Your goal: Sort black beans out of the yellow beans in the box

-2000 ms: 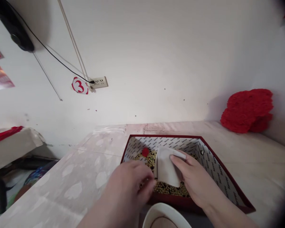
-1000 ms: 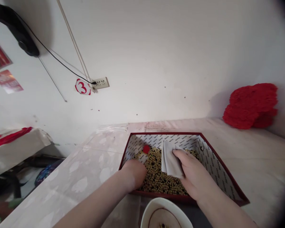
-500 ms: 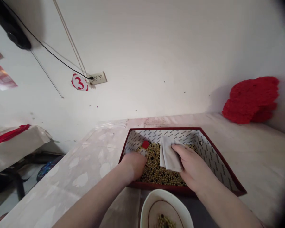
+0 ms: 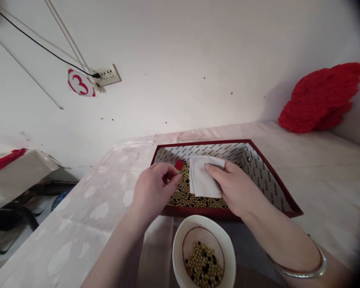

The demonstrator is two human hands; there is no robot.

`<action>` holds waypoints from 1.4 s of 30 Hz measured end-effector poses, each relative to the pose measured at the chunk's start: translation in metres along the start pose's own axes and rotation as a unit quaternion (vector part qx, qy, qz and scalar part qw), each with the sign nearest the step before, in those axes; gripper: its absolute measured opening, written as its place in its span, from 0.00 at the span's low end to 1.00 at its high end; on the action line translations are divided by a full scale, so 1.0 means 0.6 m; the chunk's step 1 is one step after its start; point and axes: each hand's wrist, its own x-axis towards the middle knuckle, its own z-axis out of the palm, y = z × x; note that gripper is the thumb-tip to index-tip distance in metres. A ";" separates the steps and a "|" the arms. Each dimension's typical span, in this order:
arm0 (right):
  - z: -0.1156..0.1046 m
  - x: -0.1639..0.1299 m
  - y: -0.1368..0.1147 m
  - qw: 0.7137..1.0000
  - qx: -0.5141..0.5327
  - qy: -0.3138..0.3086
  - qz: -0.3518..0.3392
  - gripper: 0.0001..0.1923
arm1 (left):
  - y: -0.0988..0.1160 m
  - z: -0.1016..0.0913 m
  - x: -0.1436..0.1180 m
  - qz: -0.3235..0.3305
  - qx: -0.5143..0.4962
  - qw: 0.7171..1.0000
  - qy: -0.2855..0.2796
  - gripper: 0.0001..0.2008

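My right hand [image 4: 240,188] grips a layered white cloth [image 4: 201,180], thumb on top, above a shallow box [image 4: 198,211] with dark red edges and printed lining. Small round tan and black bean-like beads [image 4: 183,196] cover the box floor. Over the box's left side, my left hand [image 4: 153,188] has thumb and fingertips pinched together, close to the cloth but apart from it. Whatever lies in that pinch is too small to make out. A white bowl [image 4: 178,252] stands in front of the box, holding more of these beads.
A small red round thing [image 4: 179,165] lies in the box's back left corner. On the table [image 4: 108,212] is a pale cloth with heart shapes. A fluffy red bundle [image 4: 318,100] rests against the wall at right. A socket strip [image 4: 108,76] with a plugged-in cable is on the wall.
My left hand has risen out of the beads, its fingertips now showing in a pinch. My right hand still grips the cloth. The view has tilted down, showing more of the bowl.
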 end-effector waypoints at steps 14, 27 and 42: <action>0.021 -0.040 -0.006 0.993 -0.046 -0.084 0.068 0.13 | 0.033 0.018 -0.020 0.158 -0.057 0.962 0.216 0.04; 0.022 -0.036 0.001 0.991 -0.068 -0.102 0.060 0.11 | 0.032 0.015 -0.022 0.153 -0.039 0.967 0.199 0.06; 0.023 -0.031 0.009 0.996 -0.075 -0.038 0.043 0.16 | 0.029 0.018 -0.024 0.153 -0.044 0.973 0.164 0.08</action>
